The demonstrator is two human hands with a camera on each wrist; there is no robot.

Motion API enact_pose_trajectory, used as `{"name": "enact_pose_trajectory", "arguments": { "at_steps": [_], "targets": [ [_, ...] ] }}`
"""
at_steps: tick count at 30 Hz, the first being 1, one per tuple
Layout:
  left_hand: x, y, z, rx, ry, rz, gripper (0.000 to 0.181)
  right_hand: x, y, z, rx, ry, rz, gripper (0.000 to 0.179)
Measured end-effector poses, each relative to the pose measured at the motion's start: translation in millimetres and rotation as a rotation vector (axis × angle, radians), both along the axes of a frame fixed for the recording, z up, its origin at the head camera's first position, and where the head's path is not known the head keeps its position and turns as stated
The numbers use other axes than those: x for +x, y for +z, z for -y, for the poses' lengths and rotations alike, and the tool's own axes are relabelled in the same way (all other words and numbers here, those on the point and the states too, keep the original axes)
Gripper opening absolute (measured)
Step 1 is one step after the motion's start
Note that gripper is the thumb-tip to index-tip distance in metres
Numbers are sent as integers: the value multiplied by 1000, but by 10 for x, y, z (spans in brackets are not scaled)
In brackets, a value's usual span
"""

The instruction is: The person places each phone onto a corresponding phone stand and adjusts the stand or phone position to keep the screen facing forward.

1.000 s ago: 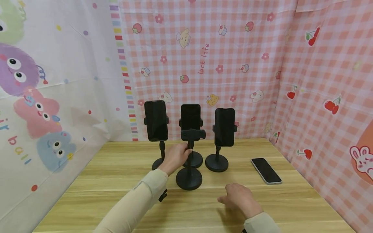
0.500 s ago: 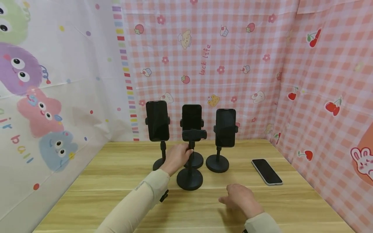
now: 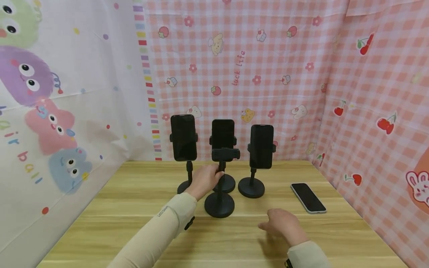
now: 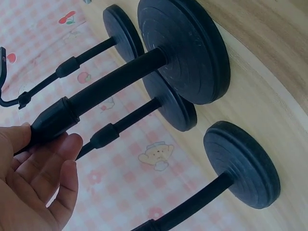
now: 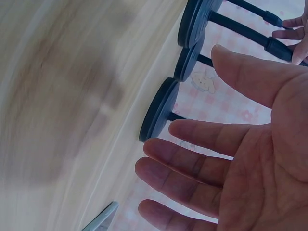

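Note:
My left hand (image 3: 204,181) pinches the upper pole of the front phone stand (image 3: 219,204), which is black with a round base and an unfilled clamp on top. In the left wrist view, my thumb and fingers close on the thick collar (image 4: 55,118) of that stand. The stand's base rests on the wooden table. My right hand (image 3: 283,224) hovers over the table to the right, holding nothing. Its fingers (image 5: 183,166) are extended and spread in the right wrist view. A phone (image 3: 308,198) with a pale edge lies flat beyond it, screen up.
Behind the front stand, three more black stands hold upright phones: one at left (image 3: 183,137), one in the middle (image 3: 223,130) and one at right (image 3: 262,146). Patterned cloth walls (image 3: 285,56) enclose the table (image 3: 134,201) at the back and sides.
My right hand has drifted slightly to the right. The left hand keeps its grip on the front stand, and the head view has shifted a little.

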State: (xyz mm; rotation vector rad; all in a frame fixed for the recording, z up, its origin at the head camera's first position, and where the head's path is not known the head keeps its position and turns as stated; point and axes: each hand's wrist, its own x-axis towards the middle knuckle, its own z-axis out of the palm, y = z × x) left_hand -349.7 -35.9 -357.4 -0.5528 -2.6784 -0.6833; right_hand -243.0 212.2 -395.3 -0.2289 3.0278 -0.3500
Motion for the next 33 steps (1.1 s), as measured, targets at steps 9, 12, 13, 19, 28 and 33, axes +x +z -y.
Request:
{"name": "enact_pose_trajectory", "arguments": {
  "at_steps": [9,12,13,19,28,33],
  "targets": [
    [8,-1,54,-7,8,-13,19,-113,54,-187,25,-23,-7,47],
    [7,-5,51,-11,6,-21,19,-144,74,-271,31,-29,-11,47],
    [6,-7,47,-12,6,-23,19,-150,83,-295,33,-33,-12,48],
    [-11,-32,29,-18,5,-24,19,-198,156,-418,42,-64,-3,50],
    [4,-8,-4,-12,6,10,20,-286,217,-648,50,-103,34,62],
    [11,0,-11,-11,4,15,20,-346,220,-773,49,-99,38,66]
  ]
}}
